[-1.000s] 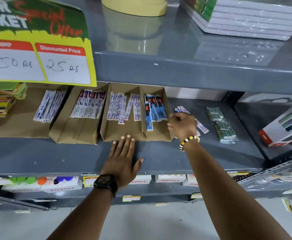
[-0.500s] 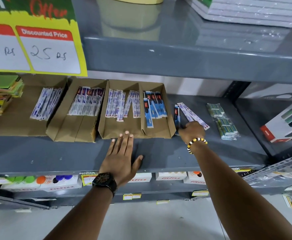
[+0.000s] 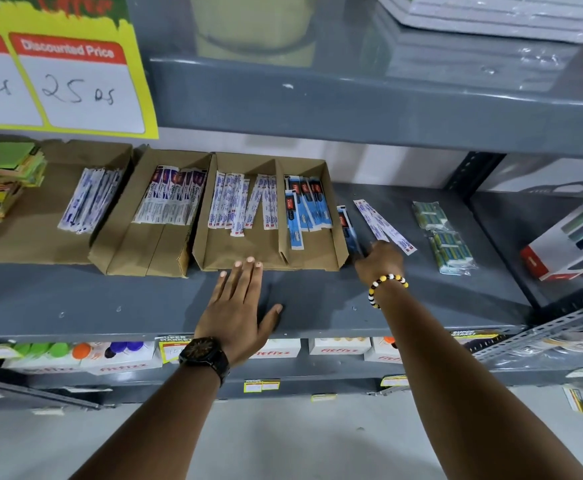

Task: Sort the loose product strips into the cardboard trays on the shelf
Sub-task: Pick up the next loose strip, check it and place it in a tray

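Head view: right hand point(image 3: 380, 263) fingers pinch blue strip point(image 3: 348, 230), lengthwise front-to-back; left hand point(image 3: 238, 306) fingers together, flat.

Grey metal shelving point(image 3: 352, 109), glossy top tier; pale wall point(image 3: 369, 168) behind; light grey floor point(image 3: 283, 445) below.

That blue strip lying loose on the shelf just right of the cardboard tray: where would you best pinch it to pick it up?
Probably its near end, coming from the front. The blue strip lies flat and lengthwise against the tray wall, so the left edge is blocked; white strips lie to its right. The right hand is already at that near end, while the left hand rests flat.
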Demonstrator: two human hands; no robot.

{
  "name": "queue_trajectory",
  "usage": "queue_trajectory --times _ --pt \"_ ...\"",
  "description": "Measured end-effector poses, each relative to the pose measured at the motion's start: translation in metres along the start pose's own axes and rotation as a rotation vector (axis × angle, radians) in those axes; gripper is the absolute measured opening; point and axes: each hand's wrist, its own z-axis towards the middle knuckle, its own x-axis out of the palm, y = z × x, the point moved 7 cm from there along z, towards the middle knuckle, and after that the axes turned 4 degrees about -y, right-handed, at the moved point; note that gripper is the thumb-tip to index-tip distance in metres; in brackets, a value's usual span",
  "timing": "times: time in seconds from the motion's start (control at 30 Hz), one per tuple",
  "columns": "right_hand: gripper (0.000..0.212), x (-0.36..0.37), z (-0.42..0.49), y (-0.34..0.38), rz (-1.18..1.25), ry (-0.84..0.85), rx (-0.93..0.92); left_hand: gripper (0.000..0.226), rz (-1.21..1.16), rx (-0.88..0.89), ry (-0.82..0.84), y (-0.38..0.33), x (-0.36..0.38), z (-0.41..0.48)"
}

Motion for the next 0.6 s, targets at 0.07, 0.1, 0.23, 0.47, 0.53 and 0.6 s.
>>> queue_trajectory --times 0.07,0.1,0.23,0.47,0.53,0.6 --pt "0.031 0.002 0.002 -0.002 -0.009 0.033 0.011 0.08 -0.011 -0.002 0.006 0.0 0.001 0.0" --pt "0.033 0.002 0.003 -0.001 -0.02 0.054 0.014 0.08 -0.018 -0.003 0.006 0.0 0.001 0.0" --pt "0.026 0.0 0.007 0.004 -0.049 0.105 0.006 0.08 -0.022 -0.008 -0.001 0.0 0.001 0.001" --pt "0.021 -0.035 -0.004 -0.015 0.303 -0.05 0.004 0.081 -0.009 0.005 0.005 0.001 0.001 0.001" --pt "0.021 -0.057 -0.011 -0.019 0.375 -0.117 0.003 0.083 -0.022 0.003 0.051 0.0 0.0 0.001" --pt "0.016 -0.078 -0.018 -0.016 0.395 -0.141 -0.074 0.086 -0.042 0.008 0.114 -0.001 0.001 0.0"
